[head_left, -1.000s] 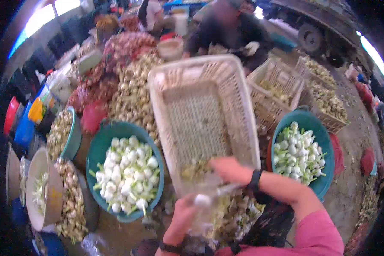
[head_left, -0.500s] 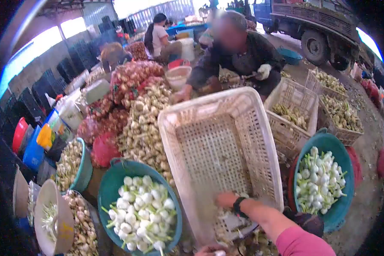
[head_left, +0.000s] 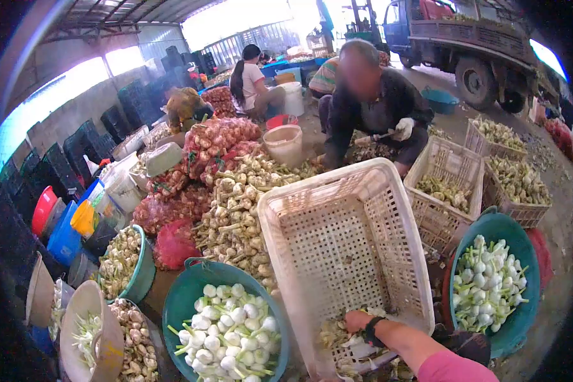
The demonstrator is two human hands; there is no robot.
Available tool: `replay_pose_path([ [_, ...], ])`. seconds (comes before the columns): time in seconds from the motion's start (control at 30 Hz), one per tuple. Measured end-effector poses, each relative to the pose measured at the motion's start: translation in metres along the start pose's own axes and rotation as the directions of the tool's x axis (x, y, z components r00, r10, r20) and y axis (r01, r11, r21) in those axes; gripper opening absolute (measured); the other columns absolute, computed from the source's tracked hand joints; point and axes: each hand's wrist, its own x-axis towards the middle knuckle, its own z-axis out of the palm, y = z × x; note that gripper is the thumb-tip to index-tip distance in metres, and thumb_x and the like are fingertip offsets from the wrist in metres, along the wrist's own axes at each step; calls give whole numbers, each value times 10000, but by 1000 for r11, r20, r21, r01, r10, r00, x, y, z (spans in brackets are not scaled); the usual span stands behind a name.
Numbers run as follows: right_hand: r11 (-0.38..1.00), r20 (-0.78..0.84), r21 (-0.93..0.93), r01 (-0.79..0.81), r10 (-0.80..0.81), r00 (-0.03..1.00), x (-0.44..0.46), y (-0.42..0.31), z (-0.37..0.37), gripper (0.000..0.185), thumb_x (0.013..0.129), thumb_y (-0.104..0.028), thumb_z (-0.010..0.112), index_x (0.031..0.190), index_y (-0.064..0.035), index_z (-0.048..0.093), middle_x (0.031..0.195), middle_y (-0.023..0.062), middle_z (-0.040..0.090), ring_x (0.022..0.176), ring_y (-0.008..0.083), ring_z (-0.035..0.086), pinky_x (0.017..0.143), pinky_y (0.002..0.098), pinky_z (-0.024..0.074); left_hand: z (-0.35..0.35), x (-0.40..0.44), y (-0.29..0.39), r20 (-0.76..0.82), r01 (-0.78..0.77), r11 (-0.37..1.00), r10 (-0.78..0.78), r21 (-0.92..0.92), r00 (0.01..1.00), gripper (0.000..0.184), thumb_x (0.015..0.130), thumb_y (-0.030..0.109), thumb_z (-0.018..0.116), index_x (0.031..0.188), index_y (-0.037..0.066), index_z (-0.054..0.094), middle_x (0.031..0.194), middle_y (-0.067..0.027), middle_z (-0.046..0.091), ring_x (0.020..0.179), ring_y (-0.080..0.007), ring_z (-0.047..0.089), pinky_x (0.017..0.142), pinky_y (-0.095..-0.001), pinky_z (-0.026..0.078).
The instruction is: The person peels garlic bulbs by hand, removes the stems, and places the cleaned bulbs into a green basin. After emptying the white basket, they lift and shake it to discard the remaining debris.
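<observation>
A large pale plastic crate (head_left: 335, 232) with slotted walls stands tilted in the middle of the view. My right hand (head_left: 358, 320), with a black band on its wrist, reaches into the crate's near end. It touches a small heap of garlic scraps and peelings (head_left: 335, 335); its fingertips are hidden there. My left hand is outside the picture. Left of the crate, a green tub (head_left: 181, 290) holds peeled white garlic bulbs (head_left: 232, 331). Another green tub (head_left: 530, 254) of peeled bulbs (head_left: 487, 283) stands at the right.
Unpeeled garlic (head_left: 235, 216) lies piled beyond the left tub, beside red net sacks (head_left: 216, 137). A co-worker (head_left: 379, 105) with a white glove sits behind the crate. Slotted crates of garlic (head_left: 445, 184) stand at the right, a truck (head_left: 474, 57) behind them.
The view has tilted up, so the scene sits lower in the picture. My left hand, earlier near a white bulb at the bottom, has left the view. My right hand remains at the crate's near end.
</observation>
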Motion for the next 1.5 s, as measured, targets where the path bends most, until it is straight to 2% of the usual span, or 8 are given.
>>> replay_pose_path([
  [0.03,990,-283,115,83,-48,958,3,10,13,252,681,-209,567,787,6,648,794,218,622,753,365,611,676,438,491,-1,6,-28,6,-291,948,292,126,956,238,817,138,581,1042,69,609,923,-73,584,801,-206,583,563,-305,490],
  [0.17,935,-716,302,187,93,692,-52,-8,-23,405,709,-319,650,981,-19,635,921,197,635,832,337,615,746,381,491,10,22,-14,-142,198,847,-303,-493,942,320,875,204,543,1164,69,532,879,-97,593,654,-216,601,436,-310,469],
  [0.43,303,-768,535,788,-214,604,-236,-115,-44,394,729,-10,635,1120,-40,608,1168,69,591,1111,148,507,943,304,398,12,-12,75,-64,-40,674,-11,-738,998,328,931,274,445,1093,0,522,881,-127,609,649,-229,627,468,-331,503],
  [0.7,-321,-527,762,562,197,827,-271,-130,-19,289,799,-8,580,1082,46,598,1040,196,623,870,184,622,778,261,487,3,-21,59,63,-69,632,184,-772,981,264,861,158,602,1058,-11,557,893,-85,617,714,-178,624,521,-285,519],
  [0.83,673,-778,541,504,173,604,-276,-121,-3,338,829,-199,598,1109,-9,598,944,123,666,758,147,615,658,266,474,0,-35,79,-14,-106,768,125,-632,992,290,874,159,563,1102,-19,543,942,-98,619,771,-206,620,628,-339,514],
  [1.03,723,-707,469,507,-36,706,-306,-130,-13,245,829,-226,587,994,-56,650,753,133,649,625,168,588,615,284,468,5,-39,77,38,-332,930,330,156,943,410,828,129,533,1208,-19,488,1099,-176,561,989,-323,548,785,-396,472],
  [1.27,853,-759,240,463,-133,637,-291,-120,-2,236,810,-253,602,944,-66,656,642,130,608,521,191,532,542,305,446,12,-7,24,35,-550,578,670,603,742,416,811,216,612,1162,6,534,1154,-227,520,1047,-360,517,832,-457,449],
  [1.5,710,-757,441,549,-34,652,-296,-130,-6,278,817,-297,572,782,-26,619,647,205,545,549,380,503,507,389,427,1,-8,38,-13,-581,678,656,451,755,411,737,182,635,1115,36,566,983,-168,564,916,-341,547,801,-390,443],
])
